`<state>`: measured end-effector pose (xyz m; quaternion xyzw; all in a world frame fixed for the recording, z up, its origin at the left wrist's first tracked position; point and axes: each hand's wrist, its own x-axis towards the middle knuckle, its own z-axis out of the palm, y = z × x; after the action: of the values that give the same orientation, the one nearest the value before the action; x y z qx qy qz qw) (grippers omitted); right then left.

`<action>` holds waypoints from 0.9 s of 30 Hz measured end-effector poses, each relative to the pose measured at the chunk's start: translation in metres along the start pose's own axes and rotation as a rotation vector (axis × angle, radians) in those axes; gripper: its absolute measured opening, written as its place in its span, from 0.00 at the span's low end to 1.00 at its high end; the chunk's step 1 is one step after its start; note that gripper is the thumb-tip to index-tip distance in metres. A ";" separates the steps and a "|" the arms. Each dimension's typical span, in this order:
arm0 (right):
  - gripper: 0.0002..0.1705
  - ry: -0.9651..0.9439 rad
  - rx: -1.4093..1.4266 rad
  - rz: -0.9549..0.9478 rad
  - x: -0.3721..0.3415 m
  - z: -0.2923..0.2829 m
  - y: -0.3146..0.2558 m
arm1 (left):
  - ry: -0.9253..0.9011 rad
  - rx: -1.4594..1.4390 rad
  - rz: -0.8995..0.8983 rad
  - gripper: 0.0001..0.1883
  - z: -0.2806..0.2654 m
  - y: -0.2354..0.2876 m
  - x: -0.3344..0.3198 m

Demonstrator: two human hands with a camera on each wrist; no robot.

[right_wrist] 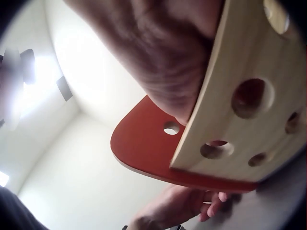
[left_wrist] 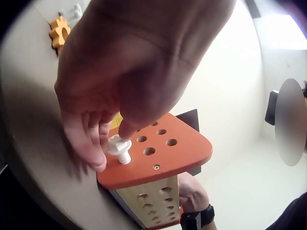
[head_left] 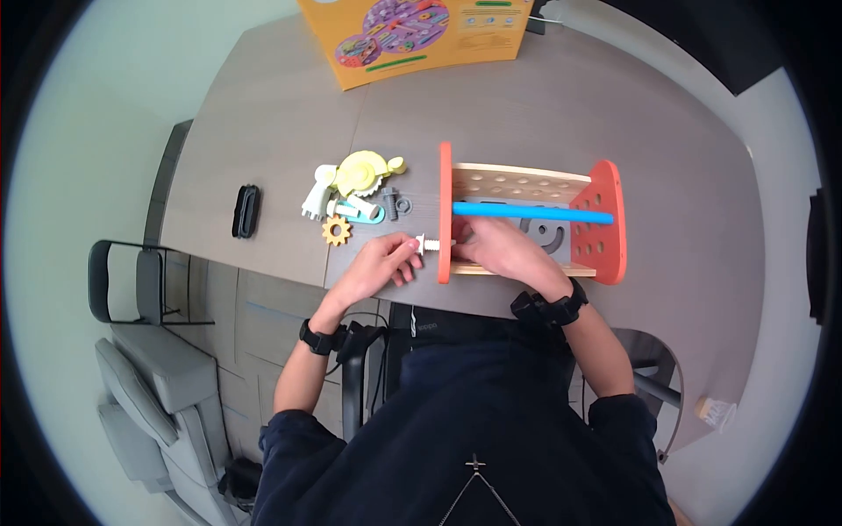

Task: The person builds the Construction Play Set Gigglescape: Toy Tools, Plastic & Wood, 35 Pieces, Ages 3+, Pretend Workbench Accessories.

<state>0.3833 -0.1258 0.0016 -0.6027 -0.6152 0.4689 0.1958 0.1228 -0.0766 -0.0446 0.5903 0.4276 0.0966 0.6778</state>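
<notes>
A white plastic bolt sticks out from the outer face of a toy toolbox's orange end panel. My left hand pinches the bolt at its head; the left wrist view shows the threaded shank pointing into the panel. My right hand reaches inside the toolbox, under the blue rod, near the inner face of the same panel. Its fingertips are hidden, and I cannot tell what they hold. In the right wrist view a holed wooden side covers part of this hand.
Left of the toolbox lie a yellow-green saw disc, an orange gear, a grey bolt and other toy parts. A black case rests farther left. At the back stands a yellow box. The table's front edge is close to my body.
</notes>
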 end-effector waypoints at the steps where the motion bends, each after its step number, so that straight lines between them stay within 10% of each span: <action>1: 0.19 -0.037 -0.016 0.026 0.000 -0.001 -0.002 | -0.005 0.007 0.022 0.16 -0.002 -0.002 0.001; 11: 0.18 -0.048 -0.105 0.009 -0.001 -0.004 -0.001 | 0.111 0.050 0.196 0.18 0.011 0.007 -0.015; 27: 0.18 -0.062 -0.136 0.029 -0.002 -0.006 -0.005 | -0.010 -0.069 -0.058 0.20 0.005 0.006 0.002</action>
<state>0.3855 -0.1246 0.0088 -0.6088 -0.6426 0.4472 0.1284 0.1299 -0.0771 -0.0402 0.5543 0.4378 0.0886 0.7023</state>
